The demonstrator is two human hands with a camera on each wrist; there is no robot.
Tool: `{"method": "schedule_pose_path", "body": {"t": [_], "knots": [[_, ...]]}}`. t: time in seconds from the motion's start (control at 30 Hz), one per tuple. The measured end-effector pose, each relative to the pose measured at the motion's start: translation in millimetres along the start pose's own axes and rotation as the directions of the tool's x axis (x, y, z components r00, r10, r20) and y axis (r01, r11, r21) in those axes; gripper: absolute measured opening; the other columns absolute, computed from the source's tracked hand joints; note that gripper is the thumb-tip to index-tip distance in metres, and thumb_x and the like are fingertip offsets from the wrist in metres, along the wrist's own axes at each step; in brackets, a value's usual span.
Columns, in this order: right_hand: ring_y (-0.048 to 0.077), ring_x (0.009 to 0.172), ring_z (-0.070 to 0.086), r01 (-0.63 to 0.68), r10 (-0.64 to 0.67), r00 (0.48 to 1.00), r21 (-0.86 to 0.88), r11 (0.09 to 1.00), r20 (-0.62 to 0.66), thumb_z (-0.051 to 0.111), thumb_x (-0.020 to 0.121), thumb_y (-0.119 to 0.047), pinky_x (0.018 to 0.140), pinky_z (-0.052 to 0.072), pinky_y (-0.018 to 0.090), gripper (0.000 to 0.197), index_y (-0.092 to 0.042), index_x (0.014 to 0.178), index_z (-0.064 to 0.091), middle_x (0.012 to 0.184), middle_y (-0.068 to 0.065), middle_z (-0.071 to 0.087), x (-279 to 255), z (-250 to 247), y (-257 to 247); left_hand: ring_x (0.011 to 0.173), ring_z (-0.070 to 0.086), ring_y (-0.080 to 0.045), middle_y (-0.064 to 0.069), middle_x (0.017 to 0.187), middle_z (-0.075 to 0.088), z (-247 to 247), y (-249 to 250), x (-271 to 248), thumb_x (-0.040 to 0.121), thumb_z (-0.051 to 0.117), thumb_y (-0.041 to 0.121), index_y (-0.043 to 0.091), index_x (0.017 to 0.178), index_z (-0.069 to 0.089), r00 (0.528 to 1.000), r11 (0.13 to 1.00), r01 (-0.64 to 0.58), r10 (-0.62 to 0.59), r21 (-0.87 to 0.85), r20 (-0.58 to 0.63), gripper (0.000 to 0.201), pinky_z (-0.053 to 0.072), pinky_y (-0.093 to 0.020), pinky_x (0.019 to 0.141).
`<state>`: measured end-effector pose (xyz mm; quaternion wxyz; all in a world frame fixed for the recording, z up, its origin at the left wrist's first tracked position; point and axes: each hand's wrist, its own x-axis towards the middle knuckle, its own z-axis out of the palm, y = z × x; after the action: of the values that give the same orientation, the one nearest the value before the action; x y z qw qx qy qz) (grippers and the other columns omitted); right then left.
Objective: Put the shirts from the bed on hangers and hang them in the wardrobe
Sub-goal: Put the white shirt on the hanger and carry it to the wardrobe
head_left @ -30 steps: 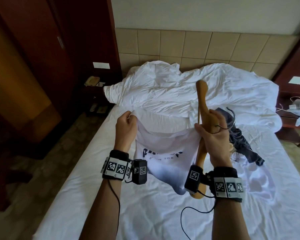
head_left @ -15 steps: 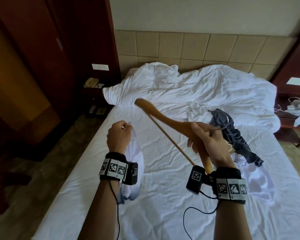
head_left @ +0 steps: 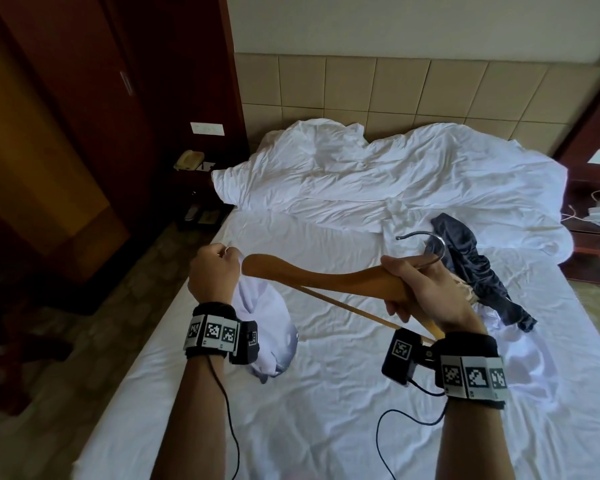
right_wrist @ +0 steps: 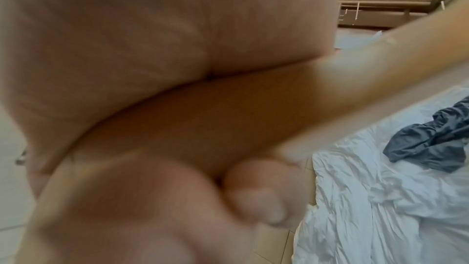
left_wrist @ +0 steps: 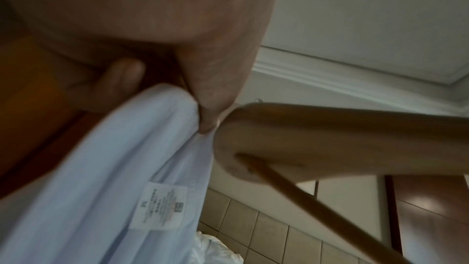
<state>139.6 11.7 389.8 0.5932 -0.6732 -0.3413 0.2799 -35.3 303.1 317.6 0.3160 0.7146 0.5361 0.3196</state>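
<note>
Above the bed's [head_left: 326, 393] left edge, left hand [head_left: 212, 276] pinches the white cotton shirt [head_left: 267, 320]; right hand [head_left: 426, 292] grips the wooden hanger [head_left: 312, 275], now swung level, tip beside the shirt, ready for insertion.

A crumpled white duvet [head_left: 378, 181] is being seen lying before the tiled headboard [head_left: 395, 88], while a beige telephone [head_left: 187, 160] is being kept on the dark nightstand [head_left: 201, 188].

Black wristbands [head_left: 211, 336], checkered marker tags, wrist cameras [head_left: 400, 356], thin cables.
</note>
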Motion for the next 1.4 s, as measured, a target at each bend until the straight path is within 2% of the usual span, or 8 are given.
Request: {"method": "schedule_pose_path", "body": {"t": [0.13,0.33,0.53,0.77,1.03,1.2,1.3,1.4], "knots": [[0.033,0.043,0.052,0.005,-0.004,0.999,-0.005,1.0,0.037,0.062,0.105,-0.03,0.051,0.043,0.033,0.042,-0.016,0.07,0.081,0.06,0.033,0.062,5.8,7.3,-1.2,0.064,0.056,-0.028,-0.005,0.063,0.057,1.9,17.8,-9.5,0.089,0.061,0.02,0.011,0.068,0.055,0.992,0.994,-0.109,0.108,0.007,0.058,0.023,0.04,-0.033,0.06],[0.062,0.053,0.054,0.03,-0.029,0.999,0.02,0.999,-0.015,0.063,0.106,-0.031,0.051,0.046,0.041,0.024,-0.013,0.099,0.076,0.065,0.032,0.065,21.3,28.0,1.5,0.05,0.041,-0.013,0.004,0.053,0.044,10.4,53.2,-32.2,0.087,0.062,0.014,0.015,0.063,0.043,0.923,0.938,-0.339,0.347,-0.079,0.166,0.03,0.033,-0.032,0.052],[0.035,0.053,0.057,0.064,-0.051,0.993,0.13,0.99,-0.103,0.057,0.109,-0.026,0.044,0.045,0.034,0.025,-0.014,0.129,0.066,0.086,0.014,0.079,29.8,50.0,3.2,0.055,0.045,-0.021,-0.002,0.056,0.045,13.4,94.2,-62.2,0.093,0.065,0.02,0.014,0.066,0.045,0.777,0.814,-0.51,0.574,-0.276,0.257,0.034,0.04,-0.037,0.055],[0.032,0.046,0.051,0.121,-0.08,0.971,0.176,0.977,-0.226,0.053,0.11,-0.033,0.049,0.041,0.036,0.044,-0.008,0.086,0.08,0.062,0.031,0.061,30.3,48.6,11.4,0.069,0.061,-0.015,0.008,0.077,0.065,-12.3,104.4,-61.6,0.094,0.07,0.036,0.025,0.089,0.062,0.627,0.718,-0.63,0.695,-0.297,0.351,0.015,0.053,-0.038,0.063],[0.037,0.051,0.05,0.164,-0.073,0.956,0.309,0.937,-0.286,0.059,0.107,-0.025,0.048,0.038,0.037,0.048,0.018,0.085,0.056,0.064,0.036,0.055,28.8,36.4,16.8,0.128,0.056,-0.017,0.001,0.129,0.068,-18.9,82.0,-26.3,0.102,0.057,0.027,0.015,0.123,0.071,0.668,0.661,-0.743,0.742,0.1,0.053,0.028,0.046,-0.042,0.104],[0.04,0.05,0.05,0.172,-0.072,0.95,0.319,0.932,-0.303,0.063,0.104,-0.024,0.047,0.038,0.04,0.047,0.003,0.073,0.041,0.059,0.031,0.054,33.1,43.7,16.8,0.107,0.069,-0.01,0.003,0.11,0.076,-18.3,91.5,-36.9,0.1,0.062,0.026,0.012,0.11,0.078,0.651,0.656,-0.751,0.755,-0.074,0.084,0.023,0.054,-0.036,0.098],[0.038,0.05,0.051,0.177,-0.064,0.945,0.337,0.925,-0.321,0.064,0.104,-0.023,0.046,0.037,0.037,0.048,0.005,0.074,0.04,0.058,0.03,0.053,36.7,52.8,16.5,0.094,0.069,-0.001,0.011,0.099,0.077,-20.5,106.3,-60.2,0.099,0.068,0.024,0.014,0.103,0.079,0.631,0.652,-0.709,0.756,-0.266,0.171,0.016,0.04,-0.01,0.1],[0.037,0.05,0.051,0.194,-0.07,0.942,0.362,0.912,-0.328,0.065,0.102,-0.027,0.046,0.037,0.035,0.051,0.01,0.076,0.04,0.059,0.028,0.053,39.2,59.2,19.3,0.099,0.072,-0.005,0.009,0.1,0.078,-20.2,115.4,-72.1,0.101,0.067,0.02,0.011,0.107,0.078,0.598,0.633,-0.635,0.766,-0.443,0.237,0.016,0.051,-0.019,0.092]]}}
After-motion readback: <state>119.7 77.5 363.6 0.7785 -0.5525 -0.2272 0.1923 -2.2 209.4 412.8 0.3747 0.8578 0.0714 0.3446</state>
